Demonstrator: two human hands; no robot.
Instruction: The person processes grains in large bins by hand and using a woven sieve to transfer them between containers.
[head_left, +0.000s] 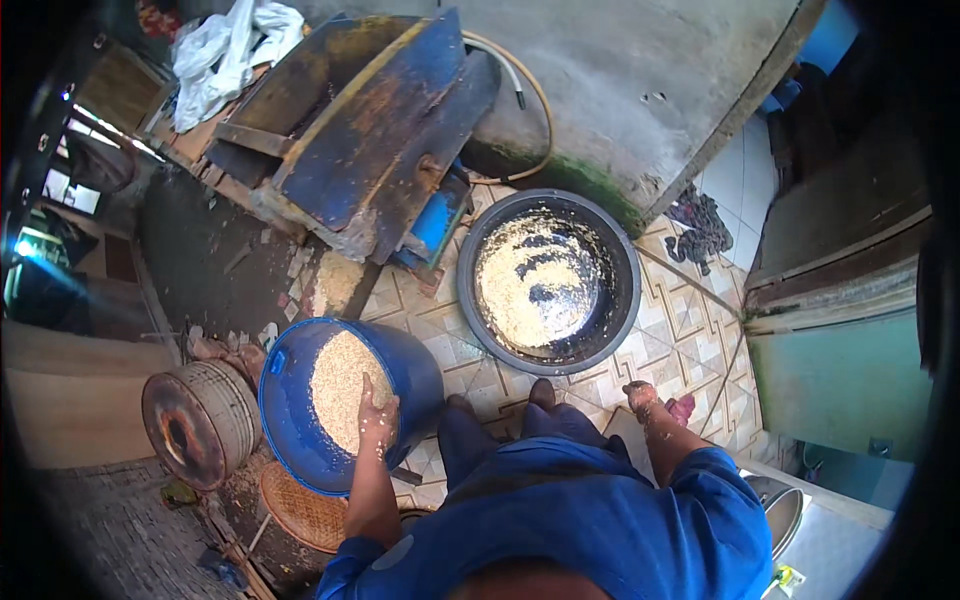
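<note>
My left hand is over the mouth of a blue plastic barrel, in front of the pale, soaked-looking beans or grain inside. Its thumb stands apart from the fingers, and pale bits cling to the skin. No tool shows in it. My right hand hangs at my right side with the fingers curled, apart from the basin; whether it holds anything is hidden. Ahead on the floor sits a wide black plastic basin, with more of the pale pieces spread over its bottom and sticking to its wall.
A rusty blue metal hopper stands ahead to the left, with a hose behind it. Beside the barrel are a round metal can and a woven tray. Dark cloth lies on the tiled floor.
</note>
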